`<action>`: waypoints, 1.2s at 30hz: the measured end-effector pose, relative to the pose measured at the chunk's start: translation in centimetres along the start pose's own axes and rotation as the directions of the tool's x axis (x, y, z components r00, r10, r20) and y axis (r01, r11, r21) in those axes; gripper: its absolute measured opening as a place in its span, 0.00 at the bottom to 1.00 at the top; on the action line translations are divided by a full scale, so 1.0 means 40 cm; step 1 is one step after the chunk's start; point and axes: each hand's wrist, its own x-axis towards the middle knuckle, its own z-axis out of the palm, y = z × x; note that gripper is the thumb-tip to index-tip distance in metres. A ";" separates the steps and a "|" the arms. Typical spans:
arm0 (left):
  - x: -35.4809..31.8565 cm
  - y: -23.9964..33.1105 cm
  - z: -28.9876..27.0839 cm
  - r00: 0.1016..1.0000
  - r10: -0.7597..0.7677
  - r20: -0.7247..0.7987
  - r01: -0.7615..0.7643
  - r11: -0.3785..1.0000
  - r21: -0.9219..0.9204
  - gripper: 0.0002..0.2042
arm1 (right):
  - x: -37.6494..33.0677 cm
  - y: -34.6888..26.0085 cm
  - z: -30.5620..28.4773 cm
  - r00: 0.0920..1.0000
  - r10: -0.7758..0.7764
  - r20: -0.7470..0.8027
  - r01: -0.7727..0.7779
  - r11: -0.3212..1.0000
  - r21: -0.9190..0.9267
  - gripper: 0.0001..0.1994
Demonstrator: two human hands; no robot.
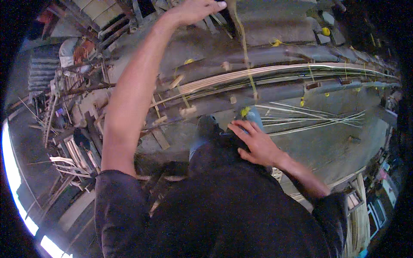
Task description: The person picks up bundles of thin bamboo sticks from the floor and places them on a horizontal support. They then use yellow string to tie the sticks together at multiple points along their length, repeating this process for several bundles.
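Note:
My left hand (pixel 195 10) is stretched far forward to the upper edge, which cuts off most of its fingers; its thumb points right. Just beyond the thumb, a yellowish strip (pixel 243 36) runs down across a bundle of long, thin pale slats (pixel 215 81). Whether the left hand touches that strip, I cannot tell. Over my lap hovers my right hand (pixel 258 144), fingers apart, with nothing visible in it. Close to its fingertips is a bright yellow tie (pixel 245 112) by my knee. The slats lie between two long dark poles (pixel 279 91).
More yellow ties (pixel 302 102) hang along the near pole. Loose thin strips (pixel 309 118) cross on the floor at right. Wood scraps (pixel 73 159) and a corrugated sheet (pixel 43 69) stand at left. Bundled long strips (pixel 359 215) lie at lower right.

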 end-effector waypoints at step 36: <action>-0.476 -0.094 0.110 0.934 -0.084 -0.347 -0.071 0.909 -0.410 0.21 | 0.320 -0.122 0.355 0.978 -0.001 0.208 0.012 0.999 -0.053 0.10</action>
